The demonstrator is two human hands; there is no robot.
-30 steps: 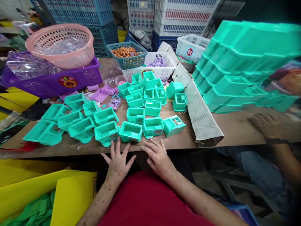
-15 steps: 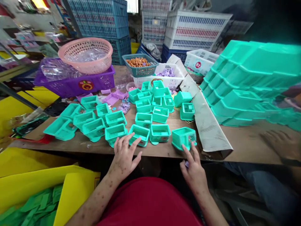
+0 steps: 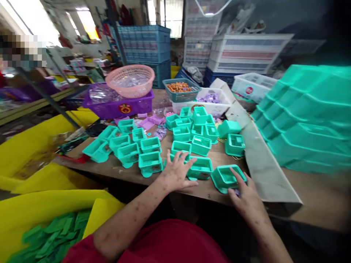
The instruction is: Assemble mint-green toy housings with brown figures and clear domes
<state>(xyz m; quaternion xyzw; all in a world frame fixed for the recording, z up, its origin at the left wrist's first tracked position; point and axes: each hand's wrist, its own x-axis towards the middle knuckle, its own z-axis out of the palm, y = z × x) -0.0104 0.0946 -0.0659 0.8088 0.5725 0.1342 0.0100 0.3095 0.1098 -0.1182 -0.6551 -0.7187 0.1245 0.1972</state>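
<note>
A round red label (image 3: 249, 90) on the translucent white basket (image 3: 257, 83) is too blurred to read. Near the table's (image 3: 221, 157) front edge, the right hand (image 3: 249, 193) touches a smooth teal plastic tub (image 3: 228, 176), its grip unclear, a small purple piece (image 3: 237, 192) by its thumb. The left hand (image 3: 177, 174) splays loosely over similar rectangular, hollow tubs (image 3: 201, 166).

Sea-green, broken by red, yellow and purple

The tubs (image 3: 150, 160) around the left hand (image 3: 175, 174) are sea-green, like the stack (image 3: 315, 102) beyond the right hand (image 3: 248, 193). Below both, the shirt (image 3: 178, 243) is plain red. Left of the left hand, a yellow box (image 3: 105, 212) holds green pieces (image 3: 59, 233). Beyond the hands: a pink basket (image 3: 137, 91), a purple crate (image 3: 142, 106) with a red-and-yellow emblem (image 3: 125, 109), orange pieces (image 3: 178, 87) in a teal basket (image 3: 182, 96), lilac pieces (image 3: 208, 98) in a white basket (image 3: 219, 109).
</note>
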